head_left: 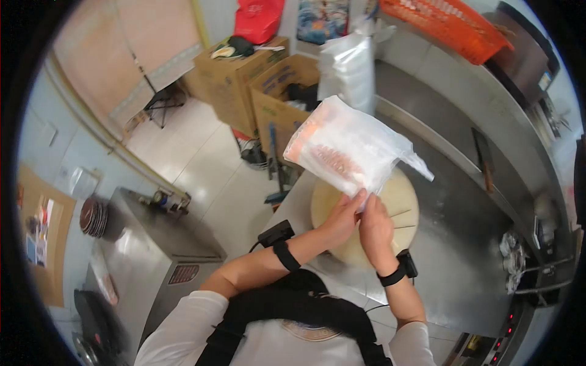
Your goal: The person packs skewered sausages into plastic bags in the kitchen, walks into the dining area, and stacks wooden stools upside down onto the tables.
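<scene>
Both my hands meet at the lower edge of a white plastic bag (pixel 354 143) with orange-red print, held up in front of me. My left hand (pixel 343 218) pinches the bag's bottom corner between thumb and fingers. Close against it, my right hand (pixel 376 227) is closed on the same edge. The bag looks flat and wide, its loose corner hanging to the right. Below the hands lies a round pale cutting board (pixel 403 201) with dark lines across it, partly covered by the bag and my hands.
A steel counter (pixel 455 244) runs to the right, with a knife (pixel 484 160) near its back ledge. Cardboard boxes (pixel 235 82) stand ahead on the floor. An orange basket (pixel 448 24) sits at upper right. To the left is a steel cabinet (pixel 137 238).
</scene>
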`<state>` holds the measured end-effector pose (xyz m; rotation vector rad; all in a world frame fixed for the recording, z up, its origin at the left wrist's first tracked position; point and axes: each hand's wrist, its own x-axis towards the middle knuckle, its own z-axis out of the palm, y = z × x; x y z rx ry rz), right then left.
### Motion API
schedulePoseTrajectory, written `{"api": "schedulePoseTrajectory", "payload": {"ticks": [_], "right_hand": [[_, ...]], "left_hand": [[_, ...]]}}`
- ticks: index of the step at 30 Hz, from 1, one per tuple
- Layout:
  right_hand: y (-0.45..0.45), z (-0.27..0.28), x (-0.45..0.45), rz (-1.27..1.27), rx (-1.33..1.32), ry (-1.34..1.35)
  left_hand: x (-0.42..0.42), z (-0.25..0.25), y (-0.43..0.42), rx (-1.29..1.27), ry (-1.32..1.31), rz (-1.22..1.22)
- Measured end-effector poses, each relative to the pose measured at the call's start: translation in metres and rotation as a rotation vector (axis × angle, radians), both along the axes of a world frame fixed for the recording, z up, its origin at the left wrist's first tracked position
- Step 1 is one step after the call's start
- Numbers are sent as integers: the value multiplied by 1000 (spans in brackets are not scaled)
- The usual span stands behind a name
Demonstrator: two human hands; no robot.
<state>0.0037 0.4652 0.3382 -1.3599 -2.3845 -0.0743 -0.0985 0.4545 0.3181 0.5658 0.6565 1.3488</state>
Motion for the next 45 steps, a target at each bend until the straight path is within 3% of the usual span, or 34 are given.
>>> {"api": "schedulePoseTrajectory", "payload": {"ticks": [2,5,8,10,12,13,15,16,18,19,21,22,24,25,27,28,30,31,32,33,34,35,37,39,42,44,45], "right_hand": [[-28,-18,-29,82,-142,194],[-57,-30,-64,351,-169,396],[-64,17,-47,467,-823,285],[-45,20,-38,244,-412,550],[-12,32,-50,27,323,294],[-1,15,-46,38,324,294],[23,-36,-44,-34,-714,1020],[16,-21,-48,14,-988,783],[-10,-8,-66,100,-1024,838],[-24,-1,-76,170,-1059,903],[-44,29,-94,194,-1042,866],[-52,42,-105,268,-993,732],[-44,37,-114,441,-746,418],[-38,41,-123,426,-748,420],[-25,49,-140,316,-1010,256],[-19,44,-140,301,-1014,256],[-6,33,-138,333,-1404,455],[-1,36,-136,327,-1405,452],[4,41,-133,478,-1427,243],[8,44,-129,626,-1436,30],[6,44,-128,856,-1234,-84],[7,45,-126,857,-1239,-85],[2,61,-125,871,-1277,-241],[-3,85,-129,820,-1323,-242],[3,95,-126,814,-1436,-69],[14,89,-123,1128,-1133,2],[12,84,-120,1134,-1128,-6]], "left_hand": [[-20,-26,-23,-225,-38,151],[-57,-52,-44,-237,13,294],[-84,-64,-62,-178,85,398],[-103,-61,-75,-125,151,430],[-122,-42,-92,-251,116,282],[-130,-40,-97,-249,113,292],[-143,-37,-105,-227,248,228],[-149,-38,-108,-226,242,242],[-162,-46,-110,-140,521,283],[-170,-61,-108,-146,519,291],[-182,-98,-104,92,1017,382],[-185,-97,-107,91,1017,376],[-185,-92,-115,150,1165,79],[-183,-94,-117,153,1160,64],[-176,-98,-123,279,1161,-85],[-175,-67,-129,262,1263,-159],[-176,-81,-127,251,1169,-114],[-177,-86,-126,233,1082,-60],[-186,-37,-129,332,1543,-447],[-192,-40,-129,331,1539,-444],[-196,-39,-131,442,1360,-470],[-198,-39,-132,543,1177,-492],[-201,-26,-135,598,1105,-384],[-212,-5,-131,503,1224,-676],[-230,17,-135,515,1107,-725],[-236,22,-140,579,896,-725],[-238,27,-142,581,902,-715]]}}
